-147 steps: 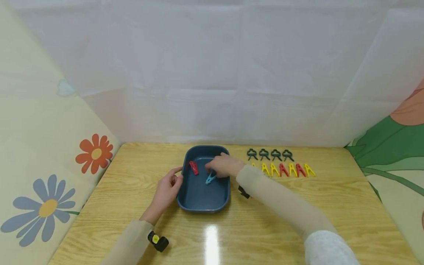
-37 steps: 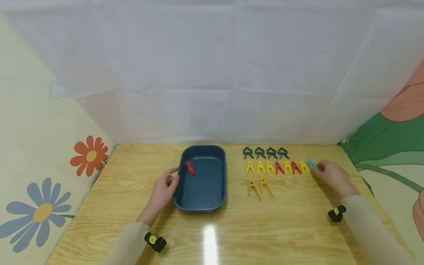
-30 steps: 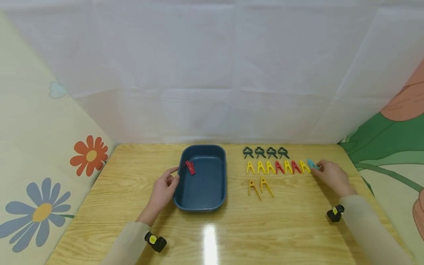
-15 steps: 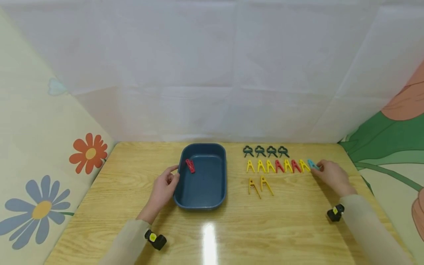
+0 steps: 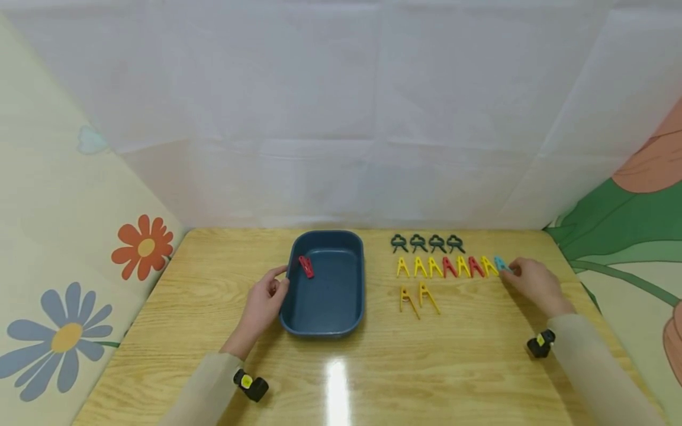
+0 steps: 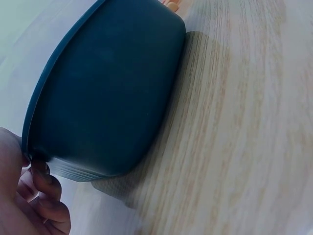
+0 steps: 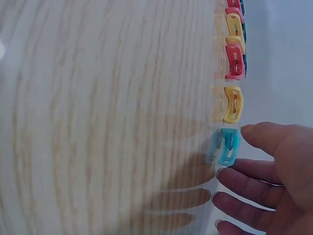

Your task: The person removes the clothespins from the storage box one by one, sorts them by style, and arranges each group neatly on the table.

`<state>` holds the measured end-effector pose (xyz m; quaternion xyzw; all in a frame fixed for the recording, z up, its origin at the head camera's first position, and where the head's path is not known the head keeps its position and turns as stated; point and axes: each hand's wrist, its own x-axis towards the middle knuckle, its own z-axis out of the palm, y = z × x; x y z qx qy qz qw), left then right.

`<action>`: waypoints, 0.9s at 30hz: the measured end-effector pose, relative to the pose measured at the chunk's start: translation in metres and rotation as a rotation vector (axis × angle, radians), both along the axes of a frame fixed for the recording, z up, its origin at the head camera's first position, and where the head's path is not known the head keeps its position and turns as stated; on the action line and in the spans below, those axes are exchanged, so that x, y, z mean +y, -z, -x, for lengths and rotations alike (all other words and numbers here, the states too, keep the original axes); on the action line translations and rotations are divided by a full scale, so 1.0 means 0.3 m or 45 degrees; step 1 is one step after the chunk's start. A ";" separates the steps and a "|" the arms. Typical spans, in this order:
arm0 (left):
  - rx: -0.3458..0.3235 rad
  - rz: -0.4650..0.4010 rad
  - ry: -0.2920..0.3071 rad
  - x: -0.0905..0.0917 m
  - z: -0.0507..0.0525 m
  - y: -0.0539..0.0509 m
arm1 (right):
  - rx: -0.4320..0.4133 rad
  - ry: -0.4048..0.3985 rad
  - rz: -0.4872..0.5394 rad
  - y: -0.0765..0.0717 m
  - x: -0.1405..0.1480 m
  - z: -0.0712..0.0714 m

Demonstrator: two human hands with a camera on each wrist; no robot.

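Note:
My left hand (image 5: 264, 300) grips the left rim of a dark blue plastic tub (image 5: 326, 307); in the left wrist view the fingers curl at its edge. Inside the tub lies one red clothespin (image 5: 306, 267). At the right end of a row of clothespins, my right hand (image 5: 538, 287) has a light blue clothespin (image 7: 226, 149) between thumb and index finger. The other fingers spread loosely below it. Beside it stands a yellow clothespin (image 7: 229, 115), followed by more red and yellow ones.
Behind that row are several dark green cloud-shaped clips (image 5: 418, 243). In front lie two orange-yellow clothespins (image 5: 409, 302), legs toward me. The wooden table (image 5: 426, 367) meets a white sheet (image 5: 298, 118) at its back edge.
My right hand has carried the light blue clothespin from the tub to the row's right end. Over the last second it shifts only slightly there. My left hand stays at the tub.

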<state>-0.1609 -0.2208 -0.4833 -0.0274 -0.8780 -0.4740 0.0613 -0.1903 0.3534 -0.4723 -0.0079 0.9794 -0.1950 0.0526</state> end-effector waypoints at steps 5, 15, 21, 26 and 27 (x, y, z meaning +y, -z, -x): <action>-0.027 -0.005 -0.001 0.002 -0.001 -0.005 | 0.028 0.005 0.016 -0.014 -0.006 -0.002; -0.066 0.004 0.003 -0.001 0.000 -0.012 | 0.169 -0.120 -0.035 -0.090 -0.088 0.016; -0.059 0.009 0.001 -0.002 0.000 -0.012 | 0.234 -0.215 -0.038 -0.119 -0.170 0.040; -0.065 0.012 -0.002 -0.001 -0.001 -0.012 | 0.251 -0.257 -0.033 -0.146 -0.240 0.052; -0.067 0.013 -0.001 -0.001 -0.002 -0.014 | 0.259 -0.266 -0.027 -0.152 -0.255 0.055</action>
